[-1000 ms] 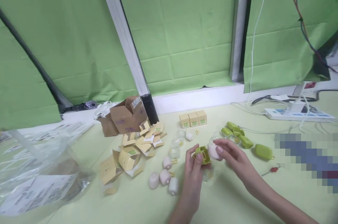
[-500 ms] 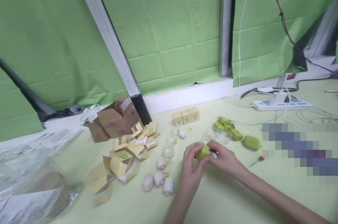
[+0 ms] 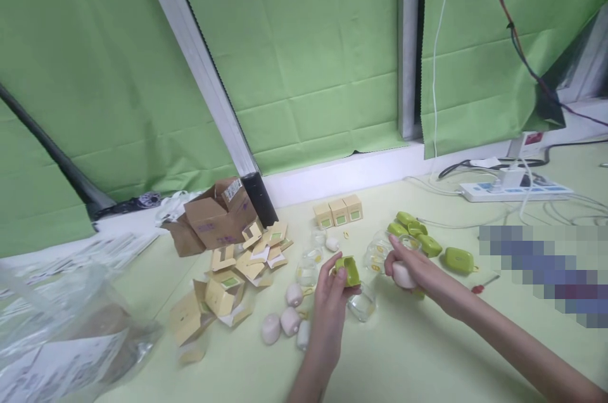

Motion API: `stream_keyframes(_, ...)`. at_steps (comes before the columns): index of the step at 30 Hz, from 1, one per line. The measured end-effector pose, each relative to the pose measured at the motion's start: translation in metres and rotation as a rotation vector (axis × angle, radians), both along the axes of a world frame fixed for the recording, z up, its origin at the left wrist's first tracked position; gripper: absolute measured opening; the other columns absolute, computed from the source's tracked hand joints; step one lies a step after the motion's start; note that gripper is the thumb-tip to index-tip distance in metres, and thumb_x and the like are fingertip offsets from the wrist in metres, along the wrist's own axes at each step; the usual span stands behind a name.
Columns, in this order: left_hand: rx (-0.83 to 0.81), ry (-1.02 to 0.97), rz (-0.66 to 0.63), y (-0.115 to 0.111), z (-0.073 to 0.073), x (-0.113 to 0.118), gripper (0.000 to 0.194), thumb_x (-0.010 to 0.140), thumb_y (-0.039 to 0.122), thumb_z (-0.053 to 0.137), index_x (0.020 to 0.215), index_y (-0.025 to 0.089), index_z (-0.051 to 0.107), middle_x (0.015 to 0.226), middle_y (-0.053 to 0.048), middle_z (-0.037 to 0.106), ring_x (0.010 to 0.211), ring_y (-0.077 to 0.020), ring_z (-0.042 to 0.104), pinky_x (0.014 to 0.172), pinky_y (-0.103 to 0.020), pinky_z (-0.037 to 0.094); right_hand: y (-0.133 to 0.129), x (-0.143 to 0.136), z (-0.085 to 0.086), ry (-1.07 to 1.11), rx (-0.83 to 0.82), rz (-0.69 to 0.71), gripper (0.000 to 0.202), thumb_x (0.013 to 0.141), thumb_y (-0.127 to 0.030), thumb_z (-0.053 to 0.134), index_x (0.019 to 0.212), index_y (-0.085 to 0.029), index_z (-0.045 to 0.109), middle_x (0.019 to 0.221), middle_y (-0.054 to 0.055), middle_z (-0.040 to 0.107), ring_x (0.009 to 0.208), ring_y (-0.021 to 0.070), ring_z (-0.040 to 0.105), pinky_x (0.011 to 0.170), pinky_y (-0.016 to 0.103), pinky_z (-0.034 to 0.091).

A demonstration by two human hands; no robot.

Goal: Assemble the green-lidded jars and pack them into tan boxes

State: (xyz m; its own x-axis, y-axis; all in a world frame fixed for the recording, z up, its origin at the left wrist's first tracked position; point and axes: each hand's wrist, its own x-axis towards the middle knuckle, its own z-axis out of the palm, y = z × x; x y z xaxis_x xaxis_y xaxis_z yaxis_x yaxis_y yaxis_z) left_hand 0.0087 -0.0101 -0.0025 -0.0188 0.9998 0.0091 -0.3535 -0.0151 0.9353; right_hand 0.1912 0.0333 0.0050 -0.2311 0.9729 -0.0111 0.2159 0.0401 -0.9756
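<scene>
A hollow green case (image 3: pixel 350 271) is held in my left hand (image 3: pixel 331 295), its open side facing up and right. My right hand (image 3: pixel 412 263) is closed round a whitish rounded piece (image 3: pixel 403 274), beside clear plastic cups (image 3: pixel 375 254). Just right of my left hand a clear container (image 3: pixel 363 303) lies on the table. Left of that hand are several whitish rounded pieces (image 3: pixel 291 320), some with yellow loops. Behind my right hand sit several green cases (image 3: pixel 429 246), and one more green case (image 3: pixel 458 260) lies to the right.
Opened yellow cartons (image 3: pixel 223 295) lie left of centre, before a brown cardboard box (image 3: pixel 216 219). Three small boxes (image 3: pixel 339 213) stand at the back. A plastic bag (image 3: pixel 95 320) fills the left front; a power strip (image 3: pixel 515 191) and a red-tipped tool (image 3: pixel 484 284) are right.
My hands have moved apart. The left has turned the green case so its hollow shows, and the right has moved right with a whitish piece. The clear container between them is now exposed.
</scene>
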Motion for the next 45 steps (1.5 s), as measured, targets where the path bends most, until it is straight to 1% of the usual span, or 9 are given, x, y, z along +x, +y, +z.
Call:
stream_keyframes(3,0.024,-0.109,-0.045,-0.002,0.000,0.003,0.038,0.082,0.039,0.057,0.117,0.024,0.054,0.107,-0.007,0.058,0.092,-0.0174,0.054,0.082,-0.030,0.044,-0.006,-0.002,0.004,0.217,-0.069,0.046,0.038,0.089,-0.046,0.030,0.083,-0.023,0.059,0.069,0.001,0.058,0.060,0.0162,0.057,0.056,0.029,0.049)
stream_keyframes(6,0.023,-0.189,-0.036,-0.002,-0.003,0.006,0.041,0.080,0.037,0.061,0.119,0.025,0.055,0.112,-0.007,0.059,0.097,-0.0183,0.055,0.083,-0.030,0.043,-0.012,-0.008,0.007,0.275,-0.043,0.019,0.027,0.085,-0.045,0.046,0.102,-0.026,0.053,0.083,0.002,0.062,0.077,0.0185,0.061,0.071,0.032,0.050)
stream_keyframes(11,0.005,-0.188,-0.058,-0.003,-0.007,0.010,0.046,0.078,0.036,0.064,0.121,0.022,0.054,0.118,-0.009,0.059,0.107,-0.0236,0.055,0.090,-0.035,0.041,-0.018,-0.020,0.000,0.237,0.140,0.061,0.032,0.073,-0.048,0.065,0.091,-0.022,0.056,0.092,0.005,0.063,0.090,0.0234,0.060,0.078,0.036,0.050)
stream_keyframes(25,0.039,-0.164,-0.073,-0.007,-0.005,0.013,0.037,0.078,0.035,0.064,0.111,0.020,0.056,0.114,-0.009,0.059,0.105,-0.0232,0.055,0.084,-0.033,0.045,-0.027,-0.030,-0.010,0.270,0.301,-0.057,0.028,0.074,-0.047,0.065,0.084,-0.022,0.058,0.097,0.006,0.058,0.085,0.0204,0.062,0.075,0.035,0.056)
stream_keyframes(33,0.016,-0.035,-0.043,-0.006,-0.008,0.009,0.043,0.077,0.038,0.064,0.116,0.021,0.054,0.105,-0.008,0.062,0.095,-0.0213,0.057,0.079,-0.032,0.045,-0.023,-0.027,-0.015,0.194,0.296,0.027,0.021,0.077,-0.041,0.065,0.087,-0.022,0.062,0.094,0.005,0.060,0.087,0.0207,0.061,0.075,0.033,0.054)
stream_keyframes(37,-0.013,-0.038,-0.039,-0.006,-0.007,0.008,0.044,0.083,0.042,0.055,0.122,0.021,0.050,0.103,-0.008,0.060,0.089,-0.0186,0.057,0.075,-0.029,0.045,-0.024,-0.024,-0.012,0.010,0.430,0.067,0.016,0.082,-0.040,0.058,0.084,-0.024,0.062,0.096,0.006,0.059,0.096,0.0242,0.058,0.082,0.038,0.051)
stream_keyframes(40,-0.028,-0.072,-0.093,-0.008,-0.005,0.010,0.043,0.087,0.045,0.046,0.123,0.023,0.046,0.089,-0.004,0.060,0.075,-0.0162,0.056,0.064,-0.028,0.045,-0.026,-0.020,-0.006,-0.102,0.541,0.097,0.015,0.083,-0.036,0.058,0.095,-0.027,0.061,0.104,0.007,0.056,0.098,0.0247,0.056,0.083,0.040,0.050)
stream_keyframes(43,-0.001,-0.098,-0.179,-0.009,-0.005,0.013,0.035,0.088,0.046,0.042,0.112,0.021,0.050,0.080,-0.002,0.056,0.066,-0.0122,0.052,0.053,-0.022,0.039,-0.028,-0.018,-0.002,-0.124,0.555,0.185,0.031,0.084,-0.033,0.057,0.115,-0.032,0.054,0.116,0.006,0.053,0.102,0.0238,0.055,0.084,0.039,0.050)
stream_keyframes(45,-0.027,-0.125,-0.246,-0.011,-0.005,0.014,0.032,0.088,0.045,0.041,0.106,0.021,0.050,0.076,0.000,0.053,0.058,-0.0077,0.046,0.049,-0.018,0.034,-0.028,-0.017,-0.001,-0.153,0.569,0.255,0.028,0.085,-0.032,0.055,0.113,-0.033,0.057,0.118,0.006,0.053,0.109,0.0244,0.052,0.089,0.039,0.048)
